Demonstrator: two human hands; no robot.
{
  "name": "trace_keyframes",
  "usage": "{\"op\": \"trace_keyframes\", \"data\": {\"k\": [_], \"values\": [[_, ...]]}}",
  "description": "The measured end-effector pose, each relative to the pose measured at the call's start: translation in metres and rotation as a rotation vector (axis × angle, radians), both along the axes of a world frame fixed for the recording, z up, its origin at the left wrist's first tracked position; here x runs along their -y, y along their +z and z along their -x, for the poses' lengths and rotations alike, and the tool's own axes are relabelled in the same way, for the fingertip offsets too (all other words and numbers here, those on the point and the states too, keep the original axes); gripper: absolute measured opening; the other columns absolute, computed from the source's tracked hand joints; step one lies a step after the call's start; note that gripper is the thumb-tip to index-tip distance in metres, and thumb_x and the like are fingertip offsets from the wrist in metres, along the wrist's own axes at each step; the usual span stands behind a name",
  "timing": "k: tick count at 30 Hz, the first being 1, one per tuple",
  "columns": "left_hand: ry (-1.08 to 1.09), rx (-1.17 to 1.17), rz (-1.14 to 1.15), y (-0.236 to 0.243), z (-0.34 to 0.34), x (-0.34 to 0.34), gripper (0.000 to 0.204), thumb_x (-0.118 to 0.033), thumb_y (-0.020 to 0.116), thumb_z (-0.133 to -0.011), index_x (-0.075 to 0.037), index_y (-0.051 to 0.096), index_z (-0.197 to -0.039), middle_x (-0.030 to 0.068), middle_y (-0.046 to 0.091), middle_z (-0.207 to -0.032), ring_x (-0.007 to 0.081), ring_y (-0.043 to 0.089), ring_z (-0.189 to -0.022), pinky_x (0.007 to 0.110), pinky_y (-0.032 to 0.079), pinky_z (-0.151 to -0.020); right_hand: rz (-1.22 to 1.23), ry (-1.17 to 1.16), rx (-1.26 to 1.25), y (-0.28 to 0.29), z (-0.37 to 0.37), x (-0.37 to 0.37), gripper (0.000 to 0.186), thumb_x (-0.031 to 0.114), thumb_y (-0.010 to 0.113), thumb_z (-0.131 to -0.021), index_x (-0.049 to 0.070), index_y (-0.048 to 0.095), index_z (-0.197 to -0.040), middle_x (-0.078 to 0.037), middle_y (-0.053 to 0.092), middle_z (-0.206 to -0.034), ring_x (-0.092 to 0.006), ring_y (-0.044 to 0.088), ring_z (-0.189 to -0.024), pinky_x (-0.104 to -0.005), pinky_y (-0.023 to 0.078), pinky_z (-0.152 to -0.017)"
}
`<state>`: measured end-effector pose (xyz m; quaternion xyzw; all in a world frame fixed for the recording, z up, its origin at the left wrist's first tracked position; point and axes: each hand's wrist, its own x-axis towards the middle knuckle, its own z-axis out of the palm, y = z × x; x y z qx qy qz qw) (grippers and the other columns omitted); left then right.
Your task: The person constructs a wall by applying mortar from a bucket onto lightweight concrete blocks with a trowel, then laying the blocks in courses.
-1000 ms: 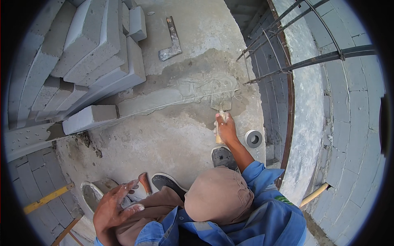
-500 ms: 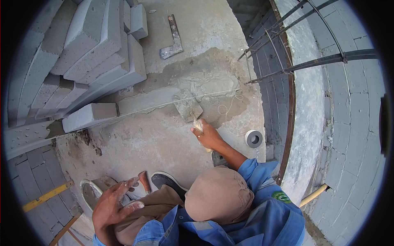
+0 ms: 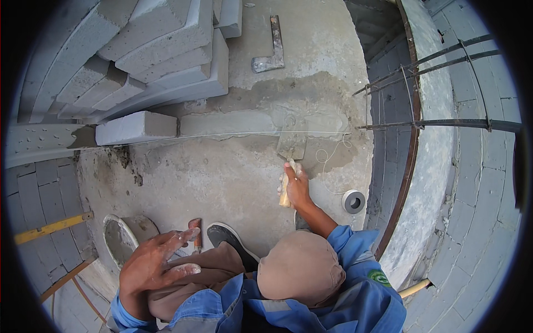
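My right hand (image 3: 296,187) is closed round the wooden handle of a trowel (image 3: 291,149). Its mortar-smeared blade lies across a pale string (image 3: 222,134), over the right part of a flat strip of wet mortar (image 3: 227,123) on the concrete. At the left end of that strip sits a light grey block (image 3: 137,126). My left hand (image 3: 158,260), spotted with mortar, hangs over my left knee, fingers apart and holding nothing. Close to its fingertips, a tool with a red-brown handle (image 3: 195,228) is partly hidden behind my leg.
Stacked grey blocks (image 3: 166,47) rise at the far left. An L-shaped metal tool (image 3: 272,53) lies beyond the mortar. A tape-like roll (image 3: 353,201) rests near the slab's right edge, beside a gap with rebar (image 3: 444,123). A bucket (image 3: 145,226) stands at left.
The whole view has turned, shifting and levelling the string and mortar strip. The trowel blade now points more directly away from me. My left hand stays at my knee.
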<state>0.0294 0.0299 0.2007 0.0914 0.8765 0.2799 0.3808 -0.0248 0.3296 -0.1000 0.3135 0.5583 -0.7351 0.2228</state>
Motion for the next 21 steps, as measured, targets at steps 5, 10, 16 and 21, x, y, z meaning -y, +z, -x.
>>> {"op": "trace_keyframes", "data": {"k": [5, 10, 16, 21], "values": [[0.030, 0.023, -0.002, 0.000, -0.002, 0.000, 0.070, -0.036, 0.081, -0.082, -0.003, 0.056, -0.139, 0.0241, 0.069, -0.112, 0.0450, 0.067, -0.101, 0.046, 0.054, -0.085, 0.089, 0.309, -0.033, 0.005, 0.023, 0.037, 0.042, 0.038, 0.064, -0.100, 0.003, 0.049, -0.118, -0.008, 0.057, -0.077, -0.0181, 0.057, -0.050, -0.0343, 0.048, -0.044], [0.020, 0.032, -0.030, 0.001, -0.005, 0.006, 0.075, -0.033, 0.082, -0.080, 0.001, 0.054, -0.141, 0.0258, 0.068, -0.116, 0.0405, 0.068, -0.103, 0.045, 0.054, -0.088, -0.018, 0.338, -0.088, 0.003, 0.020, 0.035, 0.040, 0.036, 0.063, -0.100, 0.002, 0.050, -0.116, -0.008, 0.057, -0.078, -0.0180, 0.056, -0.050, -0.0341, 0.048, -0.045], [-0.011, 0.061, -0.034, 0.007, 0.003, 0.005, 0.074, -0.034, 0.081, -0.081, 0.001, 0.055, -0.140, 0.0263, 0.067, -0.113, 0.0424, 0.068, -0.101, 0.046, 0.054, -0.087, -0.043, -0.053, -0.031, -0.003, 0.015, -0.016, 0.030, 0.036, 0.062, -0.101, 0.010, 0.049, -0.109, -0.006, 0.055, -0.075, -0.0176, 0.055, -0.049, -0.0330, 0.047, -0.043], [-0.028, 0.087, -0.043, 0.003, 0.004, 0.006, 0.074, -0.035, 0.081, -0.081, 0.002, 0.055, -0.139, 0.0266, 0.068, -0.112, 0.0430, 0.068, -0.100, 0.046, 0.055, -0.085, 0.079, -0.080, -0.008, -0.001, 0.014, -0.005, 0.032, 0.041, 0.061, -0.102, 0.013, 0.046, -0.109, -0.005, 0.054, -0.075, -0.0169, 0.055, -0.049, -0.0330, 0.048, -0.042]]}}
